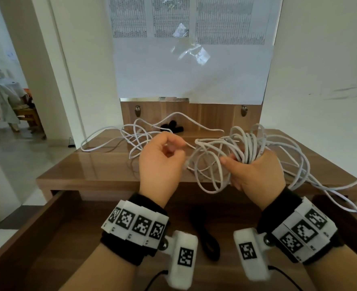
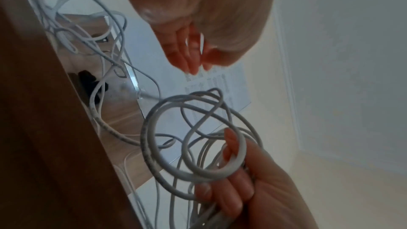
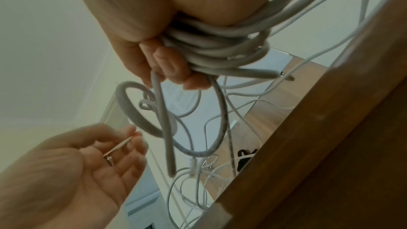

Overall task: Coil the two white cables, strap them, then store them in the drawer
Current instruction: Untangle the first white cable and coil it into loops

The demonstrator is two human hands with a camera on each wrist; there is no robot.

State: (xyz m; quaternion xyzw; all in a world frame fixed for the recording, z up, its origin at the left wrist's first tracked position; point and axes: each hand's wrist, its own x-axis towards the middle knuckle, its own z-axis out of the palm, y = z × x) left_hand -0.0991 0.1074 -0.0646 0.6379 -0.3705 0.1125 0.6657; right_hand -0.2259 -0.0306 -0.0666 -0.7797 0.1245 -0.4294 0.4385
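My right hand [image 1: 236, 162] grips a bundle of thick white cable loops [image 1: 246, 143] above the wooden table; the same coil [image 3: 220, 48] fills its curled fingers [image 3: 169, 65] in the right wrist view, and loose turns [image 2: 191, 145] hang from it. My left hand [image 1: 173, 148] is held just left of the coil, fingers curled, pinching a thin white cable end [image 3: 116, 147] with a metal plug. A second thin white cable [image 1: 131, 133] lies tangled on the table behind the left hand. More white cable [image 1: 299, 171] trails off to the right.
Several black straps [image 1: 171, 126] lie at the back of the table [image 1: 102, 162] against the wooden back panel. Below my wrists the drawer [image 1: 26, 238] stands open with one black strap [image 1: 207, 234] inside. A wall with papers rises behind.
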